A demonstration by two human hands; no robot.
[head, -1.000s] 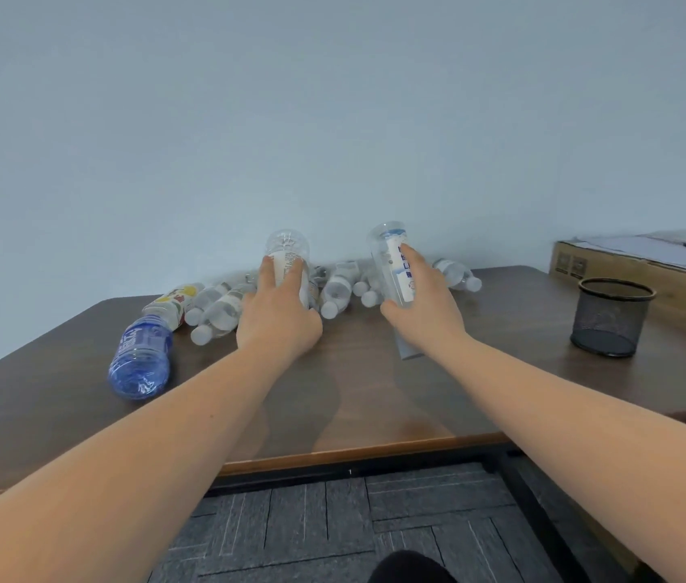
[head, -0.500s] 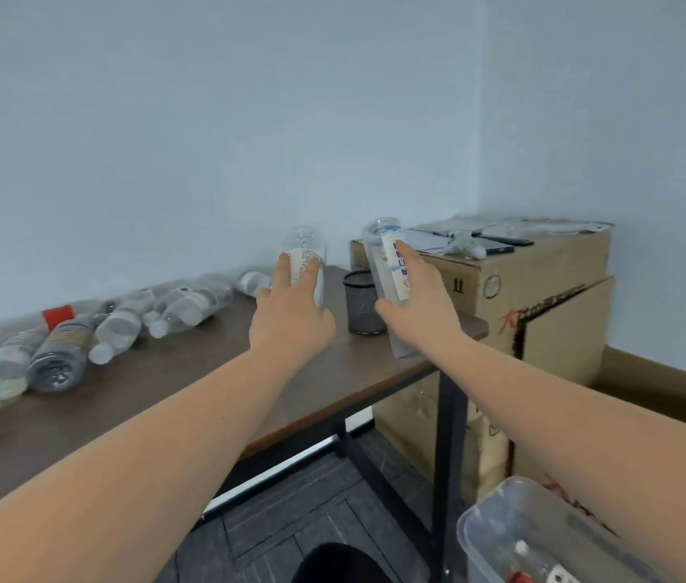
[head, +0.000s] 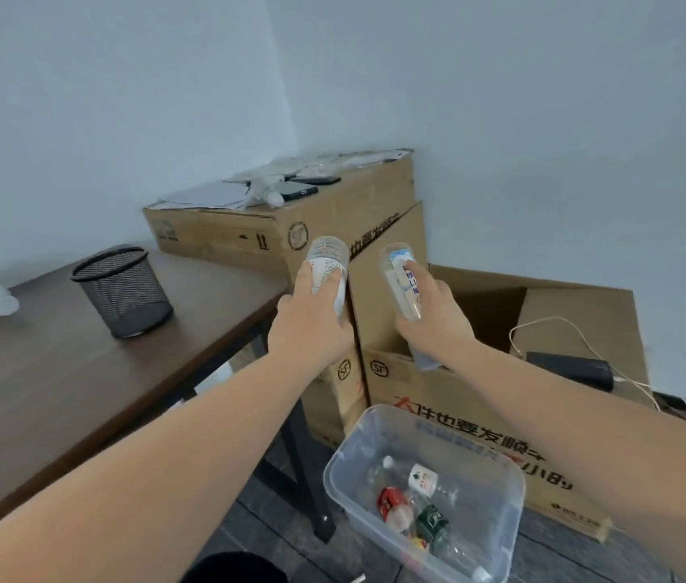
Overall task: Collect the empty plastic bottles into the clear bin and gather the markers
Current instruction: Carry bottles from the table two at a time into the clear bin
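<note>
Clear plastic bottle with a white label (head: 330, 267) sits in the left hand (head: 312, 326), fingers wrapped round it, base pointing away. Just to its right, the right hand (head: 434, 317) grips a second clear bottle with a blue-and-white label (head: 401, 279). Below both grips, on the floor, stands the clear bin (head: 497, 515) holding several bottles. Left of the grips, a black mesh cup (head: 120, 290) stands on the brown bench (head: 47, 372). Cardboard boxes (head: 248, 233) stand beyond.
</note>
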